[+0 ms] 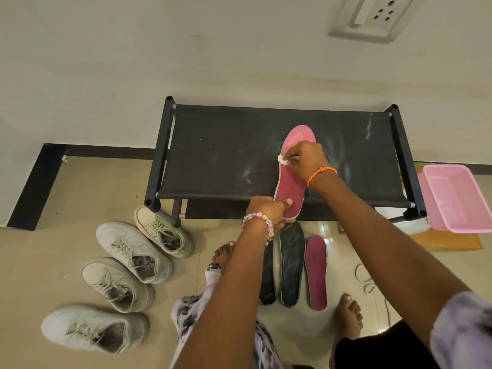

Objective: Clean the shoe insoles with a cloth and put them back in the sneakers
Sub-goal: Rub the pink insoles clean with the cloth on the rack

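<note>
A pink insole (pixel 291 186) lies lengthwise on the black fabric top of a low shoe rack (pixel 226 155), its heel end past the front edge. My left hand (pixel 269 211) pinches that heel end. My right hand (pixel 306 162) grips a small white cloth (pixel 282 159) and presses it on the middle of the insole. On the floor in front lie three more insoles: two dark ones (pixel 291 262) and a maroon one (pixel 316 272). Several beige sneakers (pixel 133 251) stand on the floor to the left.
A pink plastic basket (pixel 458 198) sits on the floor right of the rack, over an orange mat. My bare feet (pixel 347 315) are on the tiles on either side of the insoles. The wall behind has a socket plate (pixel 372 17).
</note>
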